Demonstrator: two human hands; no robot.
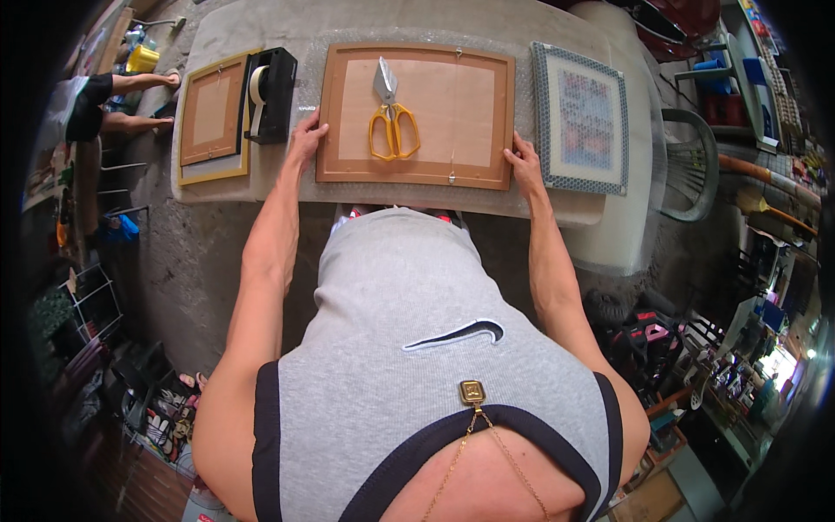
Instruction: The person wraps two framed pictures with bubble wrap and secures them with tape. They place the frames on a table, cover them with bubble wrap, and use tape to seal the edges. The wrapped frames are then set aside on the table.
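Observation:
A large brown picture frame lies with its back up on a sheet of bubble wrap. Scissors with yellow handles rest on its backing, blades pointing away from me, and a hanging wire runs down the backing's right part. At the left edge, my left hand grips the frame, thumb toward its upper face. My right hand holds the right edge near the lower corner. Both hands' fingers are partly hidden by the frame's sides and the hands themselves.
Left on the table are a black tape dispenser and smaller stacked frames. A bubble-wrapped picture lies at the right, beside a chair. Another person's legs show at the far left.

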